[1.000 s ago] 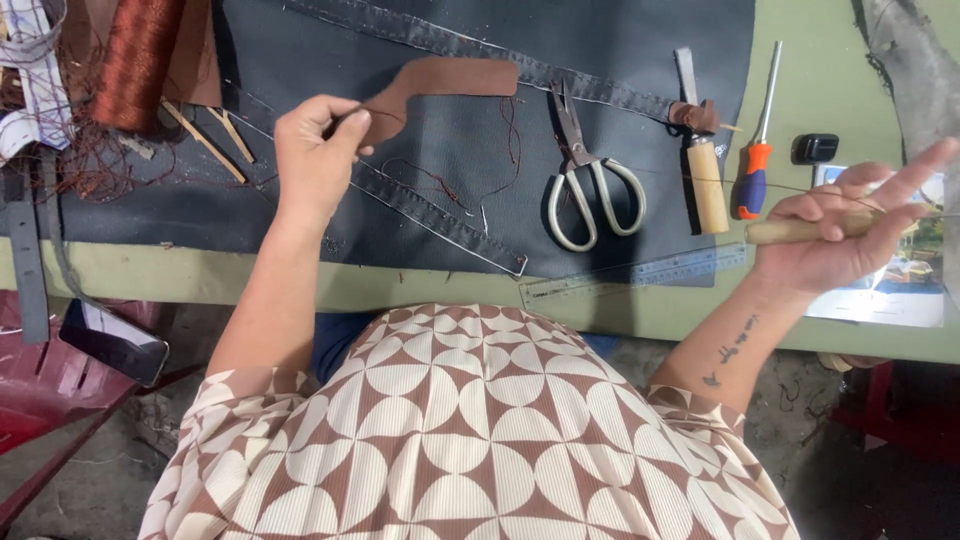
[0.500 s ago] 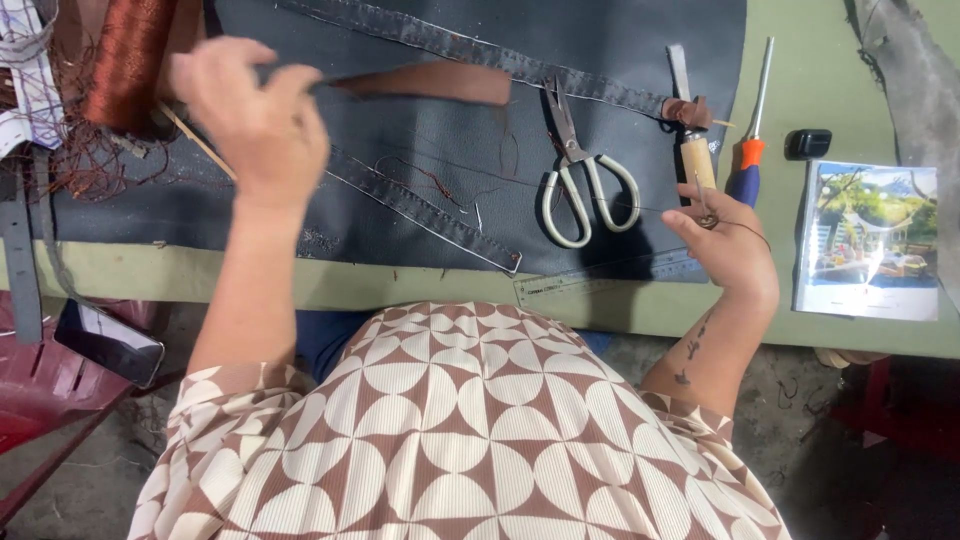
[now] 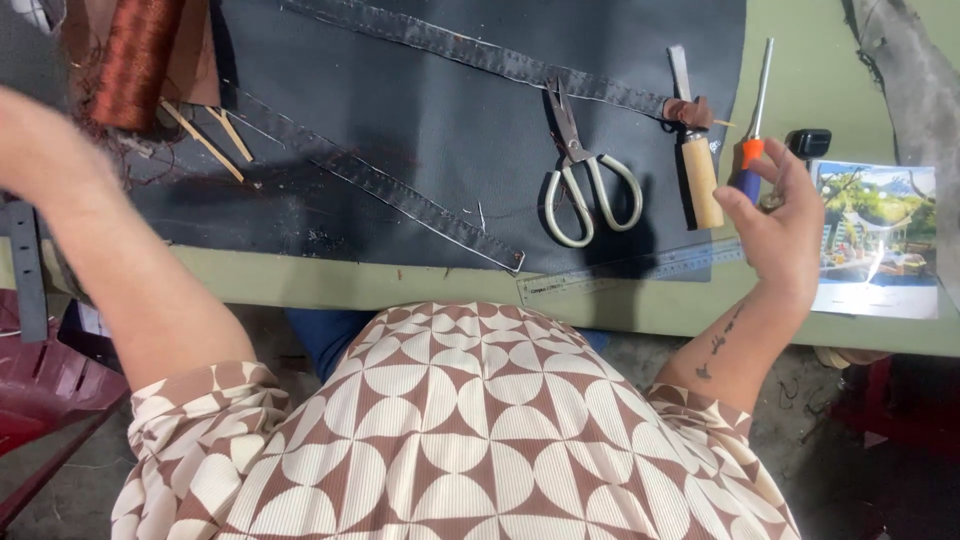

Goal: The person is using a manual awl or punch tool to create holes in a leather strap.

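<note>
Brown leather strip gone from view since 0.5 s ago; left hand [image 3: 45, 150] blurred, grip unclear. Right hand [image 3: 780, 225] empty, fingers loosely curled, beside screwdriver [image 3: 752, 140].

We see a matt dark leather-like mat [image 3: 440, 130], scissors [image 3: 583, 170] with metal blades and smooth pale handles, a wooden-handled tool [image 3: 699, 175], and a glossy paper print [image 3: 880, 240].

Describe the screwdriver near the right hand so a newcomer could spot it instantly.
Start at the dark mat covering the green table. Just off its right edge, beside the right hand, lies the screwdriver. Unlike the wooden-handled tool and scissors to its left, it has an orange-and-blue handle and thin metal shaft.
</note>
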